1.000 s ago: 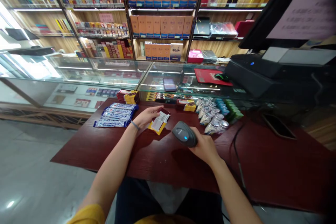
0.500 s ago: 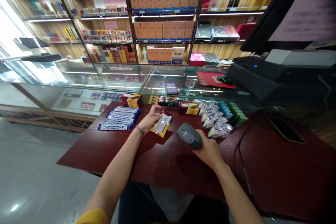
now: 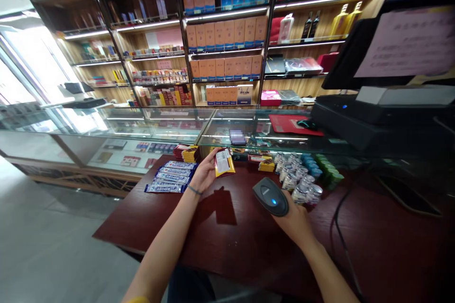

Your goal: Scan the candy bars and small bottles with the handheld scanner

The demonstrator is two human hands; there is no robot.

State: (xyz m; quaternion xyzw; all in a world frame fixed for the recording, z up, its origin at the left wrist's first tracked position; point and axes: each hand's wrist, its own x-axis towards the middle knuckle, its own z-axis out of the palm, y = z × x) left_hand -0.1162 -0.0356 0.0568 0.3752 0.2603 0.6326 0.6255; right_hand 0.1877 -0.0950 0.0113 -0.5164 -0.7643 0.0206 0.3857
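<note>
Over the dark-red counter (image 3: 131, 220), I have the left hand (image 3: 205, 175) pinching a packet (image 3: 223, 163), the right hand (image 3: 295, 221) wrapped around a scanner (image 3: 270, 196), blue-and-white packs (image 3: 171, 177) and silver-topped bottles (image 3: 289, 181) flanking them.

Blue-and-white sachets (image 3: 169, 179) lie by the counter's (image 3: 263, 255) left edge, a dark flat device (image 3: 408, 194) toward its right, while past the far edge a glass case (image 3: 159, 126) bears a red mat (image 3: 283, 125) and mouse (image 3: 307, 125).

- The left arm (image 3: 168, 246) reaches out in front.
- The left hand (image 3: 204, 175) is pinching.
- The right arm (image 3: 329, 265) bends in toward the middle.
- The right hand (image 3: 295, 220) is curled in a grip.
- Both hands are apart.
</note>
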